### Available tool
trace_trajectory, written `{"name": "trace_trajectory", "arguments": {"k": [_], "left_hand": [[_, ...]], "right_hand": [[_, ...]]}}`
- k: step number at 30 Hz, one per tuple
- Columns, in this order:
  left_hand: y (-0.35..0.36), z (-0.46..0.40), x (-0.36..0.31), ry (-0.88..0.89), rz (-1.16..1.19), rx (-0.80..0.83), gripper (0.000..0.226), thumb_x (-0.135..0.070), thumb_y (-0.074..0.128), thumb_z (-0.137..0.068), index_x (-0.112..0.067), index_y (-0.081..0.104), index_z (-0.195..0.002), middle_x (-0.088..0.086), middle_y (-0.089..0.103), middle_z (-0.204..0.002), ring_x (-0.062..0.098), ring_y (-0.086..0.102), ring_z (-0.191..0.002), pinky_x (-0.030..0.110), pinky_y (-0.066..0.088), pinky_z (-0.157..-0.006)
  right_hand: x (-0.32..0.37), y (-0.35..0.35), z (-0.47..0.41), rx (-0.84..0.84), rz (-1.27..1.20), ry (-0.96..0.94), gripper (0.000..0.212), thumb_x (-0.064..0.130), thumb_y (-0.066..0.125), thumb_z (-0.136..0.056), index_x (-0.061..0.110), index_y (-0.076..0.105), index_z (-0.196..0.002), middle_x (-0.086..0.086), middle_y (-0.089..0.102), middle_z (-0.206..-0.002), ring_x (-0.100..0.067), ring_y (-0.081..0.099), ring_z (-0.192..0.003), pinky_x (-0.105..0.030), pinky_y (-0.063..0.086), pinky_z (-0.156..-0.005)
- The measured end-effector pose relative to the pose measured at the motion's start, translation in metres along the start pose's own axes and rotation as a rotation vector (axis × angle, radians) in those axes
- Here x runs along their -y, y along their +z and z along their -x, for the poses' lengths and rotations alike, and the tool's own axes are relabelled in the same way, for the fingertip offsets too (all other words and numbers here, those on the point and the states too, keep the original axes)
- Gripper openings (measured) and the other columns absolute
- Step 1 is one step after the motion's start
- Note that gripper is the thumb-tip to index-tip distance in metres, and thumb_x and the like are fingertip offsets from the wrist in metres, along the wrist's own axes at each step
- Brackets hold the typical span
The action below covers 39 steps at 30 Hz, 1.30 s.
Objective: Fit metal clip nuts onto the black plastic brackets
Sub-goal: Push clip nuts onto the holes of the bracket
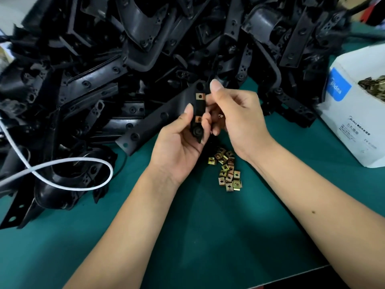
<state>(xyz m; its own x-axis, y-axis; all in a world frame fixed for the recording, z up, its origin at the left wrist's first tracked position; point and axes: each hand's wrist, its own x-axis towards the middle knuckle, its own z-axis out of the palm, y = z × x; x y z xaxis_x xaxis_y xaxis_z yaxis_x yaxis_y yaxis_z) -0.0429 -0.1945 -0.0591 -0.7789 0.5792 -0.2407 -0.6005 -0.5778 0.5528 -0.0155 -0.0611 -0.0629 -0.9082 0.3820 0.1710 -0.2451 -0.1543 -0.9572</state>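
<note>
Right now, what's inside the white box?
The white box holds a pile of brassy metal clips, showing through its open top. How deep the pile goes, or what lies beneath it, is hidden by the box's walls.

On the worktop (208,236), loose clip nuts (228,172) lie before the bracket heap (104,69), box (358,113) at right.

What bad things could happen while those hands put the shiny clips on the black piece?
The left hand holds the black bracket only at its lower end, so a push from the right hand might make it slip or twist. The upper clip nut could go on crooked. The loose clip nuts lie right under the wrists, so an arm might scatter them across the green mat.
</note>
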Motion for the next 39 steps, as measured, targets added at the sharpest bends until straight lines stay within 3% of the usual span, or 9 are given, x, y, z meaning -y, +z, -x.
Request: {"name": "trace_trajectory", "arguments": {"k": [5,16,21,27,29,32,35,37,39], "left_hand": [[0.001,0.001,-0.004,-0.058,0.103,0.009,0.023,-0.013,0.065,-0.086,0.002,0.072,-0.103,0.017,0.071,-0.094,0.017,0.07,-0.071,0.021,0.059,-0.061],[-0.008,0.001,-0.006,-0.085,0.046,0.051,0.022,-0.013,0.064,-0.091,0.002,0.08,-0.09,0.015,0.071,-0.088,0.016,0.072,-0.074,0.021,0.06,-0.067],[-0.011,-0.002,-0.001,-0.021,-0.034,0.019,0.021,-0.014,0.066,-0.091,0.001,0.078,-0.096,0.014,0.073,-0.092,0.017,0.072,-0.077,0.023,0.06,-0.068],[-0.007,-0.006,0.007,0.15,-0.174,-0.071,0.024,-0.014,0.066,-0.093,-0.002,0.069,-0.114,0.009,0.073,-0.09,0.014,0.069,-0.075,0.023,0.059,-0.069],[-0.005,-0.007,0.012,0.24,-0.274,-0.153,0.015,-0.011,0.064,-0.099,-0.005,0.075,-0.107,0.009,0.075,-0.091,0.016,0.071,-0.077,0.026,0.059,-0.072],[0.0,-0.005,0.016,0.35,-0.47,-0.302,0.023,-0.012,0.065,-0.1,-0.015,0.081,-0.083,0.009,0.079,-0.095,0.021,0.077,-0.091,0.036,0.062,-0.086],[0.016,0.0,0.023,0.408,-0.62,-0.324,0.005,-0.019,0.068,-0.098,-0.019,0.072,-0.097,0.01,0.077,-0.113,0.022,0.071,-0.113,0.044,0.05,-0.11],[0.032,0.004,0.029,0.45,-0.642,-0.269,0.016,-0.023,0.07,-0.09,-0.018,0.071,-0.105,0.006,0.076,-0.116,0.018,0.07,-0.115,0.037,0.049,-0.109],[0.054,0.007,0.039,0.479,-0.693,-0.233,0.012,-0.031,0.07,-0.083,-0.028,0.076,-0.092,-0.008,0.078,-0.099,0.011,0.071,-0.102,0.032,0.051,-0.1]], "right_hand": [[0.0,0.0,-0.003,0.031,-0.056,0.077,0.023,0.019,0.067,-0.1,0.011,0.076,-0.08,-0.003,0.063,-0.067,-0.013,0.059,-0.059,-0.022,0.043,-0.046],[0.003,-0.004,-0.001,0.114,-0.018,0.065,0.021,0.01,0.07,-0.096,0.009,0.073,-0.075,-0.007,0.06,-0.066,-0.014,0.051,-0.058,-0.023,0.04,-0.045],[0.0,-0.005,0.001,0.106,-0.02,0.068,0.031,0.01,0.068,-0.098,0.015,0.07,-0.068,-0.003,0.06,-0.061,-0.014,0.059,-0.054,-0.023,0.042,-0.046],[-0.003,-0.002,0.0,0.038,0.091,0.038,0.022,0.013,0.068,-0.098,0.011,0.071,-0.076,-0.005,0.059,-0.06,-0.015,0.06,-0.053,-0.024,0.044,-0.046],[-0.004,0.0,0.0,0.022,0.133,0.024,0.023,0.021,0.071,-0.097,0.01,0.073,-0.077,-0.006,0.059,-0.059,-0.015,0.061,-0.055,-0.025,0.045,-0.047],[0.0,0.007,0.003,-0.015,0.239,-0.024,0.029,0.037,0.08,-0.089,0.011,0.076,-0.077,-0.009,0.07,-0.066,-0.012,0.063,-0.06,-0.026,0.047,-0.054],[0.017,0.005,0.007,-0.086,0.234,-0.056,0.026,0.031,0.083,-0.087,0.008,0.076,-0.076,-0.01,0.072,-0.069,-0.011,0.062,-0.061,-0.027,0.047,-0.056],[0.032,-0.007,0.011,-0.121,0.207,-0.111,0.029,0.027,0.082,-0.088,0.002,0.074,-0.076,-0.008,0.068,-0.065,-0.012,0.059,-0.062,-0.029,0.046,-0.056],[0.054,-0.022,0.021,-0.179,0.168,-0.175,0.032,0.022,0.08,-0.09,-0.006,0.07,-0.078,-0.006,0.061,-0.065,-0.013,0.054,-0.062,-0.029,0.044,-0.056]]}}
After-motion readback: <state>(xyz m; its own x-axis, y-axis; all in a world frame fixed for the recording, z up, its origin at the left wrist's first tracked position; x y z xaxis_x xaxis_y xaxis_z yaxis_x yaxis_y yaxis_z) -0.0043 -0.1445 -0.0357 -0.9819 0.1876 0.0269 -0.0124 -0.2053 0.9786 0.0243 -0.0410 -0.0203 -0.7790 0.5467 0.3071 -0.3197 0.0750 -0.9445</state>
